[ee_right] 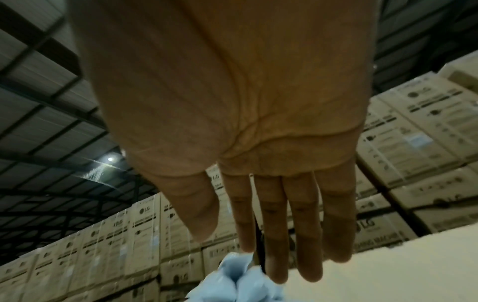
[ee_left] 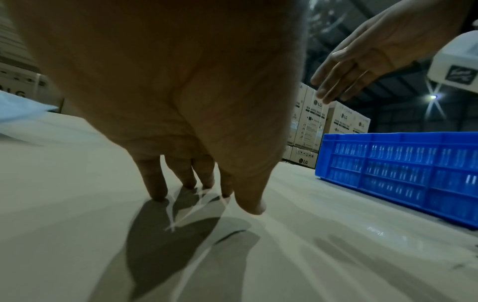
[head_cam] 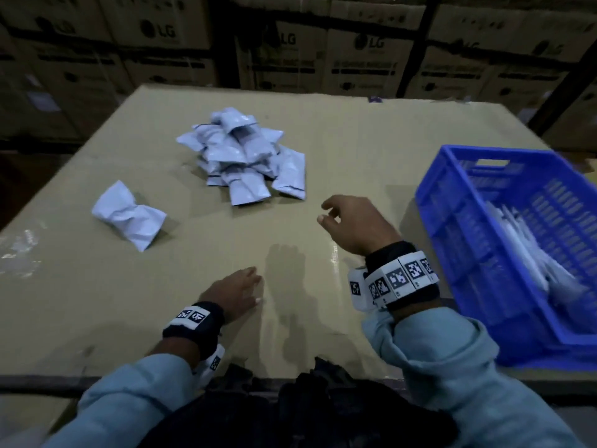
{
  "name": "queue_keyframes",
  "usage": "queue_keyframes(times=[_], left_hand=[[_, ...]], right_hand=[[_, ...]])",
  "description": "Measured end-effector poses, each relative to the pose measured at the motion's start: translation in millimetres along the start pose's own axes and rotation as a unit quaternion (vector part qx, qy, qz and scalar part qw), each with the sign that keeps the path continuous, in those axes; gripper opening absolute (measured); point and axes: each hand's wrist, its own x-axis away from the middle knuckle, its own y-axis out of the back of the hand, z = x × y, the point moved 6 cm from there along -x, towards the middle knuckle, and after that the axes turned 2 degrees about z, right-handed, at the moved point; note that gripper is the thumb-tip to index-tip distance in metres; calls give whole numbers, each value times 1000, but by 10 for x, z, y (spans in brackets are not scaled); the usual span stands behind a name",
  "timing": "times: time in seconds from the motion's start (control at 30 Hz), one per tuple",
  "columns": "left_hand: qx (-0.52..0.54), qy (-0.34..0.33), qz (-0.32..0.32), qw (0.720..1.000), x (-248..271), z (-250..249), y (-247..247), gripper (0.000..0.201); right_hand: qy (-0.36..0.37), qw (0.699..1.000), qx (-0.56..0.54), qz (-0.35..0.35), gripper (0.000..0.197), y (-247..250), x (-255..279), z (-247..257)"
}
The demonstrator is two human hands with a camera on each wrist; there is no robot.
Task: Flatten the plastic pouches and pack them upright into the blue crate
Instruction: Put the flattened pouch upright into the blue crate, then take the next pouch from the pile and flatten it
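Between pouches, both hands were seen empty and slack-fingered, the right hand [head_cam: 357, 225] raised near the pile [head_cam: 243, 155], the left hand [head_cam: 235, 294] low over the table [head_cam: 371, 150], flattened pouches standing in the crate [head_cam: 452, 202]; another pouch probably needed fetching
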Motion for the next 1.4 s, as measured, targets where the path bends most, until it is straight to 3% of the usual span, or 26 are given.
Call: queue_keyframes(times=[0.27, 0.4, 0.5, 0.57, 0.77, 0.87, 1.0, 1.23, 1.3, 1.4], left_hand=[[-37, 54, -18, 998, 663, 1753, 350, 85], [-64, 127, -32, 989, 1000, 2601, 463, 118], [-55, 172, -40, 983, 1147, 2983, 470, 132], [-42, 179, -44, 982, 1169, 3084, 436, 135], [-33, 186, -56, 980, 1171, 3109, 349, 133], [-30, 182, -38, 982, 1160, 3111, 346, 133], [-19, 179, -28, 983, 1157, 3085, 332, 134], [8, 175, 0, 985, 1101, 3068, 361, 139], [12, 190, -39, 981, 1041, 3029, 428, 129], [-11, 195, -214, 957, 994, 2838, 717, 92]], right_hand=[[49, 994, -26, 96, 35, -1641, -658, 1634], [74, 992, -12, 106, 39, -2297, -991, 2373], [103, 986, 91, 91, 40, -2743, -1196, 2776], [122, 977, 160, 74, 48, -3000, -1290, 2959], [125, 955, 267, 23, 100, -3460, -1570, 3077], [135, 944, 298, 39, 104, -3547, -1704, 3114], [94, 953, 282, 57, 97, -3687, -1790, 3020], [113, 960, 247, 66, 96, -3681, -1500, 2792], [120, 961, 241, 56, 97, -3615, -1350, 2655], [139, 959, 237, 70, 88, -3491, -1093, 2465]])
